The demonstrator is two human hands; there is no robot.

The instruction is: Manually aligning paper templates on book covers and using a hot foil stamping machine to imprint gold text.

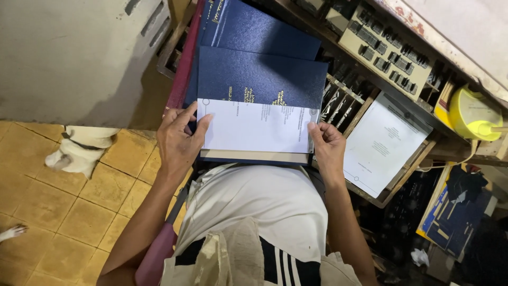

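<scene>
Both hands pinch white sheet — left hand | right hand; atop blue book

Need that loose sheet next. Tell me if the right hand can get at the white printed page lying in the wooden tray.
Probably yes. The right hand sits just beside the white printed page, which lies uncovered on the wooden tray; it must release the paper first.

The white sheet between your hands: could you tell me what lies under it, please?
The white sheet lies on a dark blue hardcover book with gilt lettering, above pale page edges. The cover's lower part is hidden beneath it.
</scene>
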